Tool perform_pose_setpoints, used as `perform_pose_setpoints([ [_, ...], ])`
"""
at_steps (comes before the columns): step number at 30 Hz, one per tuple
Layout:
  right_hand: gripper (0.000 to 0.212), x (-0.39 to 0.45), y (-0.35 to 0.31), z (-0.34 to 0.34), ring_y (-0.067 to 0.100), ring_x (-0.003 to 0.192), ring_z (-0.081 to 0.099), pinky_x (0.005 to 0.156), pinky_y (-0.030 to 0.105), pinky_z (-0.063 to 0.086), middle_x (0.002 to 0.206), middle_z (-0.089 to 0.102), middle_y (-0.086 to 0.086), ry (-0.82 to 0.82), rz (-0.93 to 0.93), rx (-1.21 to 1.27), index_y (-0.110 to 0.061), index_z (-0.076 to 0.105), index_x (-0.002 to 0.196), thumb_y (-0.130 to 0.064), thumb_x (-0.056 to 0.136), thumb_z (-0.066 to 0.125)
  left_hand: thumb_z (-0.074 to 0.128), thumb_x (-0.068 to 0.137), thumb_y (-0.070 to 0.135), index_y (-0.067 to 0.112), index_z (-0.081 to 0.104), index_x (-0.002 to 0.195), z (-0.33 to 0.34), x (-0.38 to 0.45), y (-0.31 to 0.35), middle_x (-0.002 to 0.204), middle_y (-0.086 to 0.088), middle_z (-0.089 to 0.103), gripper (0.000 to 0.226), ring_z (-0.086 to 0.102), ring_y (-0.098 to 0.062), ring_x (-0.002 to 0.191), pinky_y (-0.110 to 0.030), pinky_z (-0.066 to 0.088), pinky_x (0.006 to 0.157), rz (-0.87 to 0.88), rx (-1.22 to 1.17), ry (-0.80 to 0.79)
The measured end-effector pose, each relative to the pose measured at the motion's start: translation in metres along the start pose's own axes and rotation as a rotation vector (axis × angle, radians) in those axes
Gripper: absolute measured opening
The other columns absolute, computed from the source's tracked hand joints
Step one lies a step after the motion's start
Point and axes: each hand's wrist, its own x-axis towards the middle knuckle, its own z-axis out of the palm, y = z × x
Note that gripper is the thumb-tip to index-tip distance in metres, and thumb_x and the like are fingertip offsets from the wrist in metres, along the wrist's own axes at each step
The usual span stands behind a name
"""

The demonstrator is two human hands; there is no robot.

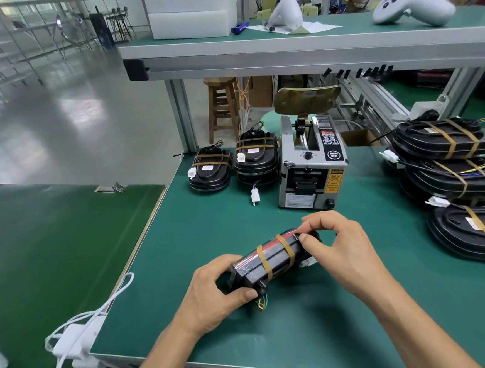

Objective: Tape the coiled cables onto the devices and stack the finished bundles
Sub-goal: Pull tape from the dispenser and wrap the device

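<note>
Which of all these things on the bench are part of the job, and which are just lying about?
In the job: black taped device held by left hand and right hand; grey tape dispenser; taped black bundles.
Lying about: white game controller; white cable; wooden stool.

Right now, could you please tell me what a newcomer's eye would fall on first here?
Front and centre, the left hand and right hand grip a black device bound with two tan tape bands. Behind it stands a grey tape dispenser, flanked by finished bundles at the table's far edge and piled on the right.
</note>
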Motion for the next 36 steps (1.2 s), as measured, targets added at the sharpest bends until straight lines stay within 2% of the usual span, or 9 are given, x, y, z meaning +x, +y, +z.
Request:
perform_pose_setpoints([
  [4,0.020,0.000,0.002,-0.001,-0.005,0.107,0.061,0.085,0.002,0.037,0.104,0.068,-0.027,-0.005,0.006,0.026,-0.033,0.075,0.081,-0.014,0.086,0.073,0.073,0.073,0.089,0.030,0.076,0.110,0.000,0.000,0.000,0.100,0.009,0.075,0.070,0.072,-0.017,0.095,-0.032,0.055,0.086,0.004,0.003,-0.003],
  [13,0.011,0.001,0.010,0.013,0.005,0.112,0.059,0.100,0.038,0.044,0.107,0.067,-0.024,0.038,0.033,0.047,-0.035,0.066,0.085,-0.031,0.093,0.073,0.075,0.075,0.086,0.033,0.076,0.111,0.000,0.000,0.000,0.103,0.009,0.077,0.064,0.073,-0.017,0.098,-0.031,0.055,0.088,0.014,-0.014,-0.004],
  [16,0.010,0.002,0.015,0.015,0.007,0.118,0.058,0.104,0.037,0.044,0.110,0.066,-0.032,0.037,0.079,0.084,-0.035,0.067,0.087,-0.030,0.094,0.070,0.074,0.075,0.087,0.032,0.076,0.111,0.000,0.001,0.000,0.102,0.009,0.076,0.065,0.072,-0.016,0.096,-0.031,0.055,0.086,0.017,-0.014,-0.002],
  [23,0.002,0.002,0.014,0.018,0.016,0.107,0.064,0.102,0.042,0.050,0.112,0.069,-0.013,0.055,0.175,0.170,-0.040,0.068,0.095,-0.038,0.094,0.069,0.072,0.074,0.089,0.030,0.076,0.112,0.000,0.000,-0.001,0.104,0.008,0.076,0.070,0.073,-0.018,0.098,-0.034,0.056,0.088,0.019,-0.007,-0.008],
  [26,0.015,-0.001,0.011,0.020,0.014,0.115,0.059,0.106,0.047,0.047,0.111,0.067,-0.016,0.061,0.154,0.144,-0.036,0.066,0.095,-0.044,0.087,0.076,0.072,0.074,0.089,0.033,0.075,0.111,0.000,0.000,0.000,0.102,0.009,0.076,0.067,0.073,-0.017,0.097,-0.030,0.055,0.087,0.023,0.000,-0.005],
  [29,0.034,-0.006,0.009,0.022,0.009,0.116,0.054,0.102,0.041,0.049,0.112,0.062,-0.021,0.060,0.147,0.145,-0.042,0.062,0.097,-0.061,0.071,0.074,0.073,0.073,0.089,0.031,0.076,0.111,0.000,0.000,-0.001,0.102,0.008,0.076,0.069,0.073,-0.019,0.097,-0.033,0.056,0.087,0.016,-0.001,-0.007],
  [32,0.040,-0.005,0.013,0.019,0.002,0.105,0.059,0.088,0.024,0.048,0.111,0.065,-0.020,0.023,0.142,0.184,-0.045,0.063,0.099,-0.067,0.067,0.073,0.074,0.074,0.088,0.029,0.076,0.111,0.000,0.000,-0.001,0.101,0.007,0.076,0.069,0.073,-0.019,0.096,-0.033,0.056,0.086,0.019,-0.001,-0.005],
  [34,0.024,-0.001,0.018,0.015,0.014,0.099,0.067,0.077,0.019,0.053,0.107,0.071,-0.013,0.024,0.143,0.338,-0.041,0.069,0.101,-0.053,0.082,0.077,0.074,0.076,0.086,0.030,0.076,0.110,0.000,0.000,-0.001,0.099,0.008,0.076,0.066,0.071,-0.015,0.092,-0.028,0.054,0.084,0.017,-0.008,0.000],
  [36,0.009,0.004,0.028,0.012,0.014,0.109,0.067,0.090,0.025,0.054,0.108,0.073,-0.011,0.080,0.137,0.435,-0.036,0.072,0.107,-0.034,0.098,0.072,0.074,0.077,0.085,0.029,0.076,0.109,0.000,0.000,-0.001,0.097,0.009,0.075,0.065,0.070,-0.014,0.090,-0.026,0.053,0.082,0.011,-0.008,-0.001],
])
